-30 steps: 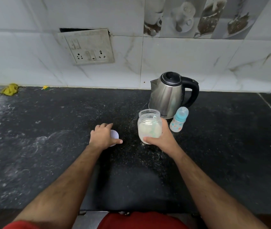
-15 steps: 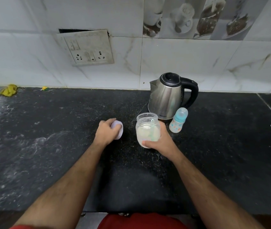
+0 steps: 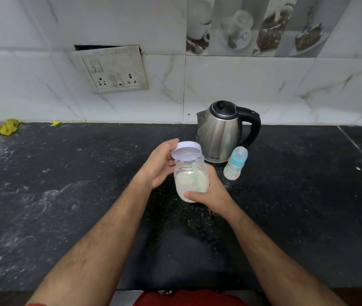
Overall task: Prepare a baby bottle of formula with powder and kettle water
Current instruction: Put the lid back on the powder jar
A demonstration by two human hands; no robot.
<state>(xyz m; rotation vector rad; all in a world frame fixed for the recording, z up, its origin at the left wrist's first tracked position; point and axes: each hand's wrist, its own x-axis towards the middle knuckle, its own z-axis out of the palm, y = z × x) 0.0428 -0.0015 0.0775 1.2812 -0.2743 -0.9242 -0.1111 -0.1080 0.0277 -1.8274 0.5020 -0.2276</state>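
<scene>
Up from the counter [image 3: 65,217] came the lid [image 3: 186,149], pinched in my left hand [image 3: 160,166] over the powder jar [image 3: 191,180]. Right hand [image 3: 208,191] hugs the jar. Crooked lid could spill powder.

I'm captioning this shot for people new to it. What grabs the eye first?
At centre, the right hand grips a clear jar of pale powder while the left hand holds a white lid at its mouth. Just behind stand a steel kettle and, to its right, a small blue-capped baby bottle on the black counter.
</scene>
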